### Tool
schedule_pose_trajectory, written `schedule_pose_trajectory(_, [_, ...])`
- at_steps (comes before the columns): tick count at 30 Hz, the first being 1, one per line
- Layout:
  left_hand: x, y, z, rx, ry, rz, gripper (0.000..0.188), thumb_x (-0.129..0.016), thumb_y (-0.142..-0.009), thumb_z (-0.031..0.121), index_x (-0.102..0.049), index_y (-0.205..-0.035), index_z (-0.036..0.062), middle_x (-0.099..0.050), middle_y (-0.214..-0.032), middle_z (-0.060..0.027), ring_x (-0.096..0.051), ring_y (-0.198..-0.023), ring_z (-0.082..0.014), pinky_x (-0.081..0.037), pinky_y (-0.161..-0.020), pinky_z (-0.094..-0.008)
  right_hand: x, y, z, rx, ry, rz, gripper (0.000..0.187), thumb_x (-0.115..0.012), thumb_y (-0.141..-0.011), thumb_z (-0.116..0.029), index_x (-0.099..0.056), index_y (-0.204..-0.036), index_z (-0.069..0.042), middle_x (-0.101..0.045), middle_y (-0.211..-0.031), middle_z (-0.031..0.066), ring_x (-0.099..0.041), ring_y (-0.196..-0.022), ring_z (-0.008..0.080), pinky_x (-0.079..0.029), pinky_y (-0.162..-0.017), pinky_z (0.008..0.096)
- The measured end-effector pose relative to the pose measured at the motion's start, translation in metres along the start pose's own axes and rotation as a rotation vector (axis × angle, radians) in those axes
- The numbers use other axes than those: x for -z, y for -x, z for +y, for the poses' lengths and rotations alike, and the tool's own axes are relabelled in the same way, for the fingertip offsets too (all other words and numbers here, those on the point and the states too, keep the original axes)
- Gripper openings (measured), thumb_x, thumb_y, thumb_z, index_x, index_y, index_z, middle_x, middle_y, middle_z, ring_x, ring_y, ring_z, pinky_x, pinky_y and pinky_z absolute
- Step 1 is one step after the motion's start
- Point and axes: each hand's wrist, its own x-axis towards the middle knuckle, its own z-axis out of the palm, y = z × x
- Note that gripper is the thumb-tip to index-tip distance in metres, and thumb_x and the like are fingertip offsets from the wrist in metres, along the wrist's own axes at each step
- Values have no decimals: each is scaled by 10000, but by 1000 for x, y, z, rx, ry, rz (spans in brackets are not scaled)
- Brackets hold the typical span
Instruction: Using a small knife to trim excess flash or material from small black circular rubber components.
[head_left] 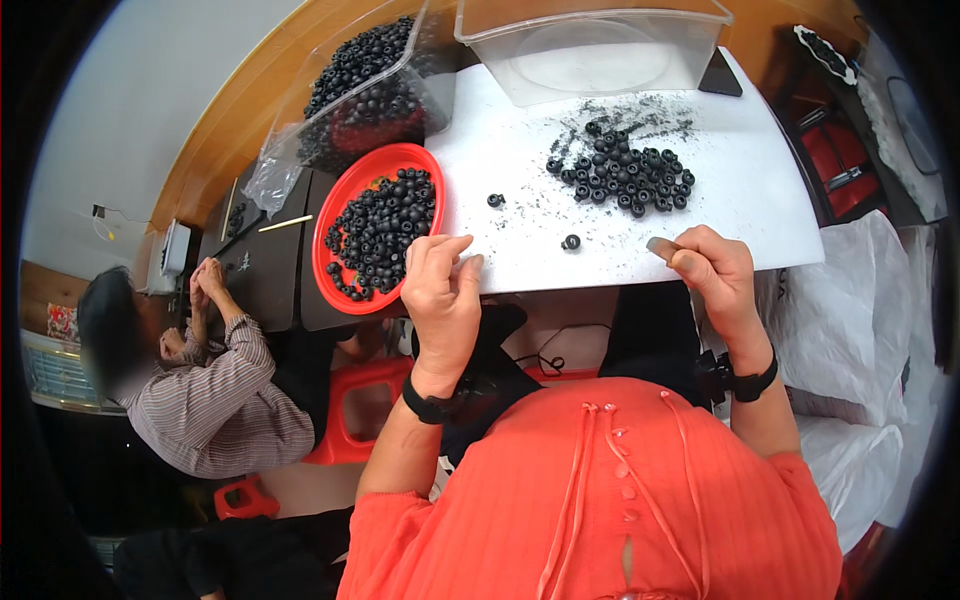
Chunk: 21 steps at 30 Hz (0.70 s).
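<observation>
At the table's front edge, my left hand (440, 300) is beside the red oval tray (436, 190). Its fingers are bent, the thumb apart from them, and nothing shows between them. My right hand (718, 280) pinches a small flat blade (660, 247) with a rounded grey end. Left of that blade, one small black round part with a hole (571, 242) lies on the white tabletop (520, 265). Another black part (495, 200) sits farther left. Beyond them is a heap of such parts (630, 170) among black crumbs. The tray holds many more.
A clear bin (405, 80) full of black parts stands at the back left, with a clear plastic bag (270, 180) beside it. Another clear bin (600, 60) stands at the back. White plastic sacks (840, 320) are at my right. A person in a striped shirt (215, 400) sits left.
</observation>
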Motion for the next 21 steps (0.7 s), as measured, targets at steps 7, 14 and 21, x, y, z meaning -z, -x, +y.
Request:
schedule_pose_trajectory(7, [-21, -13, 12, -196, -84, 19, 257, -716, -799, -75, -692, -1044, -2, -628, -956, -122, -597, -796, -245, -498, -680, -346, -2, 1, 0, -22, -34, 12, 280, -697, -989, -237, -682, -894, 26, -559, -686, -9, -463, -633, 70, -373, -576, 241])
schedule_pose_trajectory(14, [-48, -47, -8, -214, -346, -61, 203, -690, -794, -34, -661, -994, -19, -586, -973, -179, -588, -928, -372, -497, -779, -458, -2, 2, 0, -47, -47, 4, 261, -693, -989, -224, -678, -901, 22, -572, -704, -2, -475, -646, 69, -376, -581, 238])
schedule_pose_trajectory(21, [-48, -47, -17, -181, -338, -86, 157, -698, -790, -19, -652, -937, 13, -601, -931, -158, -608, -887, -359, -501, -752, -458, 1, 3, 3, -4, -9, -1, 241, -695, -981, -210, -673, -900, 15, -612, -732, 27, -521, -670, 103, -421, -618, 252])
